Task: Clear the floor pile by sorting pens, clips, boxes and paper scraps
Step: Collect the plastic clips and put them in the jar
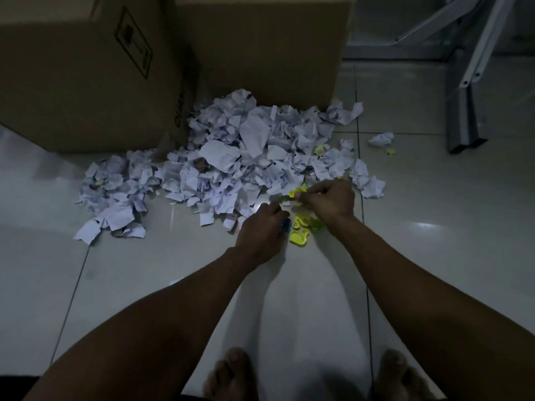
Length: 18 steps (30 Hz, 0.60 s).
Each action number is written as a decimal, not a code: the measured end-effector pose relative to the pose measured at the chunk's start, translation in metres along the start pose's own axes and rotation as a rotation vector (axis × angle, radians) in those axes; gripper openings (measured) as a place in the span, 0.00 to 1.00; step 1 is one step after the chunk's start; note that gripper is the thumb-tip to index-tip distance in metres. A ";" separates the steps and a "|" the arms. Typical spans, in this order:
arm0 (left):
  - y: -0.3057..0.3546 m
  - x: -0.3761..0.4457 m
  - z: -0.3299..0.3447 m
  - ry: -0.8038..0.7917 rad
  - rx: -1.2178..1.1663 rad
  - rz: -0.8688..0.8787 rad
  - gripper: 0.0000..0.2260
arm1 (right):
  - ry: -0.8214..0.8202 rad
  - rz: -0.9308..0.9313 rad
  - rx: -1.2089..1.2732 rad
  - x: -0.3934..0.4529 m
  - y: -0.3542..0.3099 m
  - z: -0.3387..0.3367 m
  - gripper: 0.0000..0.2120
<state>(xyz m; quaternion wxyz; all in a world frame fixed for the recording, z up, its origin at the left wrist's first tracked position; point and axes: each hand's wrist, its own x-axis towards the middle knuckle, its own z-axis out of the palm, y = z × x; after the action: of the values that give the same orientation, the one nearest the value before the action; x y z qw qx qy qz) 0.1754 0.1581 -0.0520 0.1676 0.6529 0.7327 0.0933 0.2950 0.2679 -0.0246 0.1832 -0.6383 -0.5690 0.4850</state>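
A wide pile of crumpled white paper scraps (pixel 231 163) covers the tiled floor in front of two cardboard boxes. At its near right edge lies a small heap of yellow and green plastic clips (pixel 301 227). My right hand (pixel 330 198) pinches a yellow clip (pixel 296 192) at the pile's edge. My left hand (pixel 260 230) rests fisted beside the heap, with a blue object (pixel 286 225) showing at its fingers; what it is I cannot tell.
Two large cardboard boxes (pixel 86 70) (pixel 266 47) stand behind the pile. A folded metal frame (pixel 466 82) leans at the far right. A stray paper scrap (pixel 381 138) and a yellow bit (pixel 390 151) lie near it. My bare feet (pixel 231 374) are at the bottom.
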 end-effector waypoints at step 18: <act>0.010 0.015 0.002 0.287 -0.245 -0.066 0.09 | -0.170 0.511 0.760 0.000 0.018 -0.059 0.11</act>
<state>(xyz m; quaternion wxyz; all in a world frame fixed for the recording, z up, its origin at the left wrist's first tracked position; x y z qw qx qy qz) 0.1839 0.1741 -0.0523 0.1424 0.5832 0.7534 0.2684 0.3533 0.2818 -0.0116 0.2314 -0.6036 -0.1882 0.7394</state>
